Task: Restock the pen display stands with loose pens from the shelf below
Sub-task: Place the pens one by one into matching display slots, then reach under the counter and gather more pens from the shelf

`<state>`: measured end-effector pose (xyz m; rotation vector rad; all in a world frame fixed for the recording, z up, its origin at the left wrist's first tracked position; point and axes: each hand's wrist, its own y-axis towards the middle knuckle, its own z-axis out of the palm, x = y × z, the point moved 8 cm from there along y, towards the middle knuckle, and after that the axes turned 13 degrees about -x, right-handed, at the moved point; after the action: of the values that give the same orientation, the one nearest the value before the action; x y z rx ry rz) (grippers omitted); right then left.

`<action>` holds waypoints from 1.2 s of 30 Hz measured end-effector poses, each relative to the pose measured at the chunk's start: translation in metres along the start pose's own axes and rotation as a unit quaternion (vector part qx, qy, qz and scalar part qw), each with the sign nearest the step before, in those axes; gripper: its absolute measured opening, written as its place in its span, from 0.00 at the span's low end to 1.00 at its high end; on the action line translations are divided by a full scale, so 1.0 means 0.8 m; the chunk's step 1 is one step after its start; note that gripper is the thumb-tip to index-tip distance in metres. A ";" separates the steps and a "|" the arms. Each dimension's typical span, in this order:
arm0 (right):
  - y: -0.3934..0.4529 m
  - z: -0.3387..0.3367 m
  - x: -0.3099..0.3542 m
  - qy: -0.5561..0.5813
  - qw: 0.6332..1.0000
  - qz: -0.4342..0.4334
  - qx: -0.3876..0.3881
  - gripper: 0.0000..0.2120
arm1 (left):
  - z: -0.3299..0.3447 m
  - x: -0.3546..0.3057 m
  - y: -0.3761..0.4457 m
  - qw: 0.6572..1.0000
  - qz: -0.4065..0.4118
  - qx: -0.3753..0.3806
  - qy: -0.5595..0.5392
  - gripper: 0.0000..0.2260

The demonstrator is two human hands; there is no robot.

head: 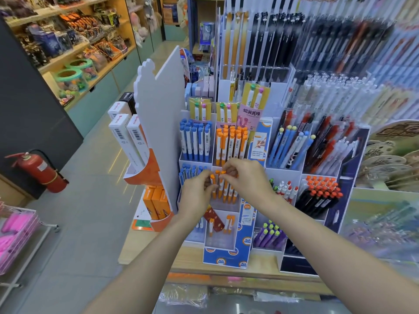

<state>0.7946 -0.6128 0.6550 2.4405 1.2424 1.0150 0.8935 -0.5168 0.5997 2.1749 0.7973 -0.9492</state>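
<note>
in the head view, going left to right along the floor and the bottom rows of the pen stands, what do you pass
red fire extinguisher → orange boxes → left hand → orange-capped pens being handled → right hand → purple pens with green tips → black pens with orange caps

Both arms reach forward and up from the bottom of the view, bare to the elbow, converging toward the middle. The left hand (196, 193) has its back to the camera, wrist bent slightly, fingers curled inward with the tips pinched together at its upper right. The right hand (246, 177) sits just above and to the right, knuckles up, fingers curled down and pinched at its left edge. The two sets of fingertips are close together, nearly touching. Whether each pinch is fully closed cannot be told.
</note>
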 end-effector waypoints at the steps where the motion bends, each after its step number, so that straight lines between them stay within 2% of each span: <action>1: -0.003 0.002 -0.001 -0.007 1.000 0.001 0.004 0.08 | 0.000 0.000 -0.002 1.000 0.004 -0.001 0.000 0.07; 5: -0.012 0.009 0.001 -0.031 0.999 -0.025 0.012 0.09 | -0.001 -0.006 -0.003 0.999 0.027 -0.014 0.030 0.09; 10: -0.015 0.009 0.001 -0.069 0.997 -0.041 -0.023 0.09 | -0.001 -0.021 -0.008 0.995 0.065 -0.030 0.064 0.17; 19: -0.018 0.009 -0.003 -0.039 0.997 -0.013 -0.066 0.08 | -0.002 -0.029 -0.011 0.979 0.147 -0.070 0.120 0.10; 23: -0.024 0.011 -0.008 -0.043 0.995 -0.015 -0.085 0.06 | -0.004 -0.028 -0.003 0.978 0.139 -0.074 0.139 0.07; 28: -0.027 0.013 -0.010 -0.040 0.997 -0.041 -0.047 0.08 | -0.002 -0.021 -0.002 0.986 0.114 -0.045 0.116 0.07; 30: -0.026 0.010 -0.010 -0.026 0.998 -0.048 -0.022 0.11 | -0.004 -0.017 -0.007 0.992 0.087 -0.047 0.082 0.10; 32: -0.025 0.000 -0.004 0.008 0.998 -0.065 -0.019 0.12 | -0.014 -0.017 -0.016 0.994 0.062 -0.066 0.058 0.14; 34: -0.028 -0.007 0.016 0.054 0.992 -0.112 -0.009 0.09 | -0.033 -0.019 -0.036 0.991 0.067 -0.105 0.056 0.10; 36: -0.045 0.003 0.047 0.092 0.979 -0.173 0.060 0.06 | -0.055 -0.009 -0.075 0.986 0.047 -0.139 0.082 0.06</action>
<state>0.7890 -0.5612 0.6543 2.1402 1.7604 1.1065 0.8637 -0.4488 0.6111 2.0418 0.8423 -0.5791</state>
